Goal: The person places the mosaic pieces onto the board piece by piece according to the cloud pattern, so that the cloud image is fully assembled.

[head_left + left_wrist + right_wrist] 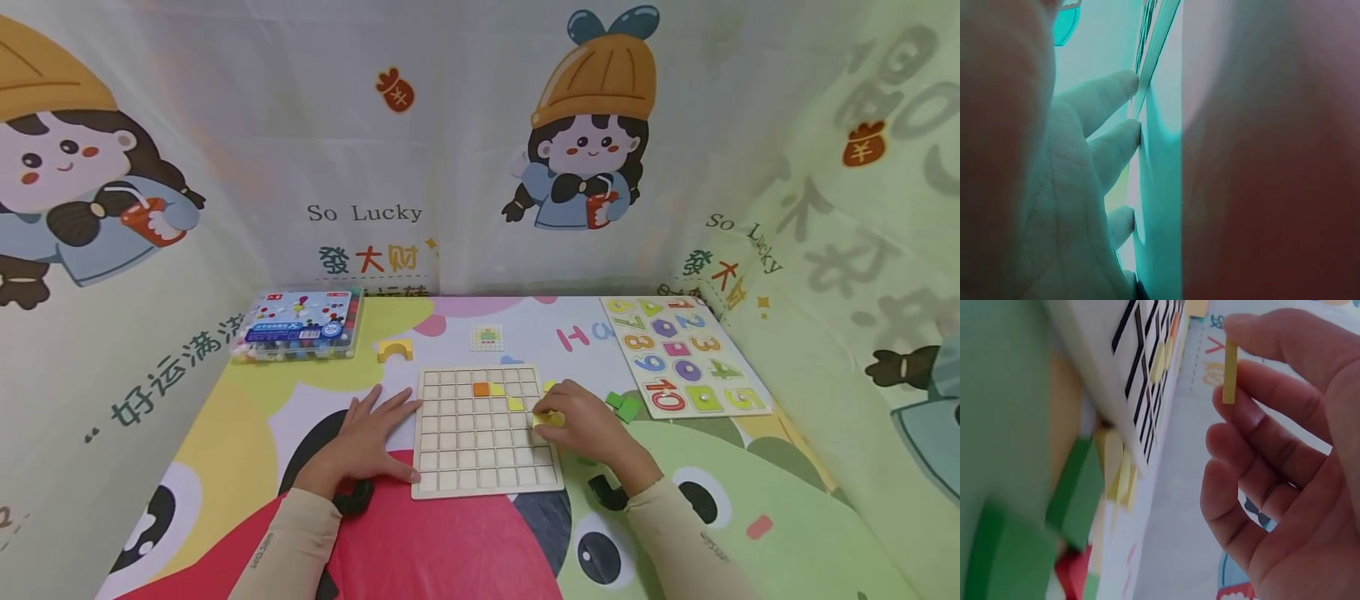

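From the head view, the left hand (371, 437) lies flat with straight fingers against the grid board's (483, 433) left edge, seemingly to steady it. The right hand (588, 429) pinches a yellow tile (550, 419) at the board's right edge; green blocks (624, 406) lie just right of it.

Left wrist: fingertips (1124, 134) touch the board's rim.

Right wrist: thumb and forefinger hold the tile (1230, 370) on edge, with bare counter (1175, 506) below the board.
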Available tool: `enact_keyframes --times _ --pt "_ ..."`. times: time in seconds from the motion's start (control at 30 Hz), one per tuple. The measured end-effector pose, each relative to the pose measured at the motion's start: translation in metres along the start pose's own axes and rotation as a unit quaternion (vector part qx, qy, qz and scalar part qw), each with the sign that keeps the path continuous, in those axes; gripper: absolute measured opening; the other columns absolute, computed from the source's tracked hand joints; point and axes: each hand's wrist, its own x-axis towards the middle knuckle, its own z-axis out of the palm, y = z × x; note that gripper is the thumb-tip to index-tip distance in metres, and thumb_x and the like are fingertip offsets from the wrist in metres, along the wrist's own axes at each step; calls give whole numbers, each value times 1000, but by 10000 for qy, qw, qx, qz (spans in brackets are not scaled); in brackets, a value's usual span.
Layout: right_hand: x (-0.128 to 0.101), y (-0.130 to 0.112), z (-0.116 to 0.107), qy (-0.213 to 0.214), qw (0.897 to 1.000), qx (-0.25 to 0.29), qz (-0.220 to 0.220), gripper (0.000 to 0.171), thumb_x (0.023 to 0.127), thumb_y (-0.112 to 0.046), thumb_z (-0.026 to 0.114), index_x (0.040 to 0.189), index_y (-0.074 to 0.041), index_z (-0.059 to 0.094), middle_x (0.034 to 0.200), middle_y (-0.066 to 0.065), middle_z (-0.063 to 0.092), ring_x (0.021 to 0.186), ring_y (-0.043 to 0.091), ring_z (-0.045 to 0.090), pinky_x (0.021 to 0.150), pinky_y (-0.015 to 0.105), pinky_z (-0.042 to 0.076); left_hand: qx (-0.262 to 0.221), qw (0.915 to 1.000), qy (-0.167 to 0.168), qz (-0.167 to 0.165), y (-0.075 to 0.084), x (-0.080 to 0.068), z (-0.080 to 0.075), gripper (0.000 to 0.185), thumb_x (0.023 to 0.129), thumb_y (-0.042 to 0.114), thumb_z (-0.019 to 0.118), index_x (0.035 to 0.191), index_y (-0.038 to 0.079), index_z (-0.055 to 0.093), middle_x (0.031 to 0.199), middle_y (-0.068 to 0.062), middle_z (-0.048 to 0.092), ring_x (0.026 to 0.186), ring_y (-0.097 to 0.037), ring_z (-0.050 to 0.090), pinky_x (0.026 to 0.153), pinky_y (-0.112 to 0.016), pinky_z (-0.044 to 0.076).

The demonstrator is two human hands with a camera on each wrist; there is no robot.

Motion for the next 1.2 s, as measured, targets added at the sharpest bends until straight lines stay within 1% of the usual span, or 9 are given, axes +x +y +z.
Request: enact_keyframes --times 0.13,0.3,0.5,0.7,1.07,1.2 --pt "13 -7 12 -47 9999 12 126 21 87 -25 88 104 -14 83 102 -3 71 97 14 59 87 36 59 17 10000 8 -26 -1 1 1 117 63 62 93 163 27 44 175 -4 30 162 -50 6 126 -77 2" --pt "22 -11 22 -215 9994 -46 264 23 87 -27 89 105 -13 83 102 -2 71 97 14 59 87 34 59 -5 10000 -25 -72 -2 2 3 118 62 63 94 163 29 43 176 -2 28 163 -48 3 127 -75 1" --pt "22 -9 26 -269 9993 -219 129 22 89 -26 87 107 -14 83 104 -1 71 98 15 59 85 34 60 -6 10000 -12 -58 -2 3 4 118 62 63 94 163 29 43 176 -1 28 163 -47 3 128 -75 1" --pt "22 -7 28 -365 9992 -177 -51 20 92 -24 84 109 -15 82 107 -1 70 99 15 58 85 34 59 -9 10000 -1 -3 -1 1 1 117 63 63 93 163 26 43 176 -5 29 163 -50 5 126 -77 2" --pt "24 -6 32 -660 9977 -149 35 24 93 -21 83 116 -13 81 111 1 69 104 16 59 89 36 59 -48 10000 16 6 2 -1 -1 116 64 62 93 163 25 44 175 -6 30 162 -52 6 125 -78 2" --pt "22 -7 33 -669 9976 -146 87 24 93 -21 83 116 -13 81 111 2 69 103 17 59 88 36 59 -22 10000 31 32 2 -1 0 116 63 62 93 162 25 44 175 -6 31 161 -52 7 125 -78 3"
